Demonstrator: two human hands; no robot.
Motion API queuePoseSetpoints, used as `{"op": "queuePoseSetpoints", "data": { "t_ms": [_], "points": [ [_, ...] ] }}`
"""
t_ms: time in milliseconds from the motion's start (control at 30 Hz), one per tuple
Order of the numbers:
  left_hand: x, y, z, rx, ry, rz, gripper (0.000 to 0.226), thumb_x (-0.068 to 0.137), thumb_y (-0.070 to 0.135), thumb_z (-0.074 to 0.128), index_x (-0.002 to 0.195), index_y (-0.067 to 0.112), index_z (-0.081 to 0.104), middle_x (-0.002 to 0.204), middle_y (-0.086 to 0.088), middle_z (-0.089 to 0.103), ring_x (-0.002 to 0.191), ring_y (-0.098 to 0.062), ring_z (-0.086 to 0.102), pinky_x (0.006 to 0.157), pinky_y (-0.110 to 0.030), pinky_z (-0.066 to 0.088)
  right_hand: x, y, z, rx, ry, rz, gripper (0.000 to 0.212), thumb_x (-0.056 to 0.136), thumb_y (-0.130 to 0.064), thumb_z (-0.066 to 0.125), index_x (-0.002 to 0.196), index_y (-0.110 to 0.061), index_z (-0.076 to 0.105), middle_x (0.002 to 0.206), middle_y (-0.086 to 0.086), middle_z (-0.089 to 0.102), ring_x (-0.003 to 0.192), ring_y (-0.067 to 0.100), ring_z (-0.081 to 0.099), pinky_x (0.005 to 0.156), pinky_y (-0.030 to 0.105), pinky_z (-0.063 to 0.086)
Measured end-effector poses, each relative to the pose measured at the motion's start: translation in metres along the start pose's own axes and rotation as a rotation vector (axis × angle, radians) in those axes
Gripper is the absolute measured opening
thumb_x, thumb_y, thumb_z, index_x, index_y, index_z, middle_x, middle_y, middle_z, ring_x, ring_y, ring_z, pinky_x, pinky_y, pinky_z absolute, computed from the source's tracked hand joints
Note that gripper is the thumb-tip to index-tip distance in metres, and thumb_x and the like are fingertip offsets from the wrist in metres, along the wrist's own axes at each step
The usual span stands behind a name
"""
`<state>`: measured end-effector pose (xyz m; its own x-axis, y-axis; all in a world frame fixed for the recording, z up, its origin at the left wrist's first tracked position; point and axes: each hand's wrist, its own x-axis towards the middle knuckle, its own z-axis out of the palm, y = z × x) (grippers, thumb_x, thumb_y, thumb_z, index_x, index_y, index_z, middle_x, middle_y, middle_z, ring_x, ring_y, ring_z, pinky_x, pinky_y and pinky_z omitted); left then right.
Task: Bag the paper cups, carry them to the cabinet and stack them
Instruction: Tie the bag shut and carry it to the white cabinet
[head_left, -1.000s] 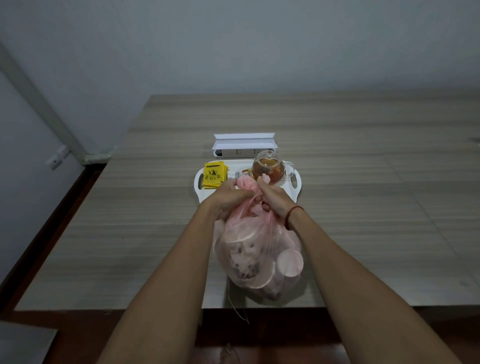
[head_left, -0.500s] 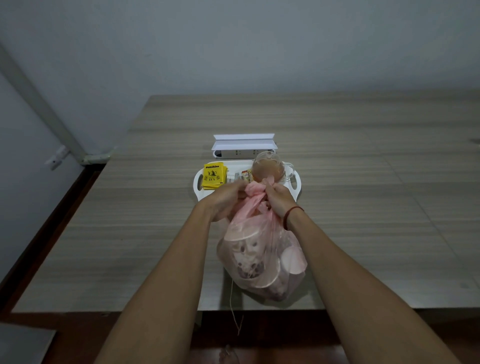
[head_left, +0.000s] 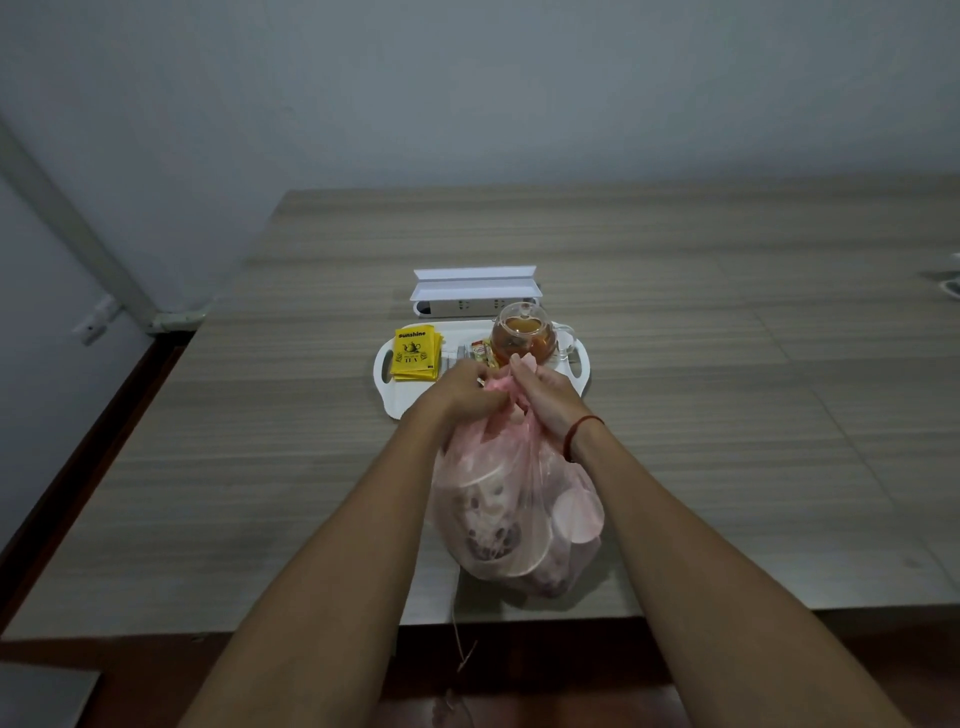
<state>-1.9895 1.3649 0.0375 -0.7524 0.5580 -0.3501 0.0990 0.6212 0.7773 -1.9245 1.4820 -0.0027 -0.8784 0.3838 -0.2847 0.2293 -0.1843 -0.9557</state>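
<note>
A thin pink plastic bag (head_left: 519, 499) stands on the wooden table (head_left: 727, 415) near its front edge. Several patterned paper cups (head_left: 488, 519) show through its skin, lying at angles inside. My left hand (head_left: 462, 389) and my right hand (head_left: 545, 395) both grip the gathered top of the bag, close together, fingers curled round the twisted plastic. A red band sits on my right wrist.
Just behind my hands lies a white tray (head_left: 400, 400) holding yellow tea sachets (head_left: 415, 353) and a glass teapot (head_left: 524, 338) of amber tea. A white power strip box (head_left: 475, 293) sits behind the tray. The table's left edge runs beside a wall.
My hands have kept working the bag's neck, moving slightly away from me. The bag has stayed in place on the table.
</note>
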Motion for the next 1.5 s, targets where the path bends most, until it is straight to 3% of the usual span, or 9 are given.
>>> {"op": "queuePoseSetpoints", "data": {
  "t_ms": [167,367,600,733,933,1033,1167,1267,1500],
  "points": [
    [0.002,0.001,0.014,0.203,0.121,0.068,0.031,0.091,0.008,0.047,0.107,0.016,0.072,0.105,-0.016,0.071,0.098,-0.031,0.065,0.089,-0.042,0.053,-0.008,-0.003,0.002,0.022,-0.026,-0.051,0.031,0.095,-0.033,0.056,0.091,-0.009,0.076,0.099,0.016,0.072,0.094,0.021,0.067,0.093,0.035,0.054],
    [-0.005,0.000,0.018,-0.175,0.200,0.057,0.027,0.098,0.009,0.046,0.092,0.000,0.071,0.084,-0.011,0.067,0.070,-0.017,0.059,0.057,-0.024,0.045,-0.010,-0.008,0.010,0.036,0.022,-0.112,0.031,0.099,-0.029,0.048,0.094,-0.007,0.069,0.101,0.021,0.071,0.089,0.017,0.064,0.092,0.037,0.053],
    [-0.004,-0.015,0.005,-0.837,0.178,-0.138,0.021,0.081,0.012,0.075,0.099,0.001,0.074,0.096,-0.014,0.075,0.084,-0.024,0.068,0.086,-0.037,0.056,-0.005,-0.008,0.000,0.009,0.087,-0.141,0.032,0.098,-0.031,0.050,0.088,-0.010,0.073,0.101,0.012,0.073,0.094,0.020,0.067,0.091,0.032,0.053],
    [0.001,-0.018,0.004,-0.642,0.429,-0.131,0.012,0.081,0.001,0.072,0.093,-0.001,0.074,0.090,-0.009,0.070,0.081,-0.018,0.063,0.072,-0.023,0.054,-0.011,0.002,0.004,0.002,0.192,-0.144,0.032,0.097,-0.028,0.054,0.089,-0.003,0.073,0.087,0.012,0.071,0.078,0.013,0.061,0.078,0.029,0.052],
    [0.004,-0.057,-0.004,-0.340,0.655,-0.245,0.013,0.074,0.003,0.070,0.073,0.013,0.077,0.089,-0.010,0.075,0.092,-0.030,0.071,0.082,-0.041,0.060,-0.021,0.015,-0.013,-0.074,0.294,-0.114,0.034,0.095,-0.029,0.057,0.088,0.000,0.073,0.073,0.010,0.067,0.067,0.010,0.055,0.066,0.028,0.049],
    [-0.003,-0.062,0.001,-0.253,0.718,-0.323,0.020,0.080,0.010,0.071,0.099,0.012,0.076,0.113,-0.012,0.071,0.104,-0.031,0.067,0.092,-0.037,0.055,-0.022,0.022,-0.020,-0.076,0.320,-0.070,0.031,0.095,-0.028,0.056,0.081,-0.006,0.073,0.071,0.001,0.064,0.069,0.013,0.057,0.070,0.030,0.049],
    [-0.001,-0.053,0.003,-0.385,0.695,-0.287,0.027,0.086,0.010,0.062,0.112,0.009,0.069,0.122,-0.013,0.066,0.105,-0.031,0.065,0.093,-0.039,0.055,-0.020,0.020,-0.018,-0.228,0.379,-0.073,0.042,0.091,-0.043,0.052,0.072,-0.008,0.066,0.062,-0.003,0.058,0.070,0.019,0.055,0.088,0.039,0.047],
    [0.001,-0.047,0.005,-0.596,0.595,-0.236,0.019,0.085,0.004,0.056,0.098,0.008,0.069,0.106,-0.015,0.070,0.077,-0.022,0.065,0.067,-0.030,0.060,-0.018,0.011,-0.020,-0.460,0.424,-0.093,0.045,0.095,-0.041,0.048,0.063,-0.010,0.055,0.059,-0.002,0.053,0.071,0.023,0.054,0.095,0.041,0.042],
    [-0.006,-0.042,0.020,-0.492,0.427,-0.280,0.007,0.081,0.014,0.067,0.081,0.009,0.072,0.076,-0.005,0.066,0.083,-0.025,0.062,0.065,-0.026,0.050,-0.029,0.003,-0.013,0.000,0.188,0.047,0.024,0.084,-0.027,0.072,0.094,-0.005,0.073,0.089,0.008,0.074,0.078,0.017,0.069,0.073,0.026,0.058]
  ]
}}
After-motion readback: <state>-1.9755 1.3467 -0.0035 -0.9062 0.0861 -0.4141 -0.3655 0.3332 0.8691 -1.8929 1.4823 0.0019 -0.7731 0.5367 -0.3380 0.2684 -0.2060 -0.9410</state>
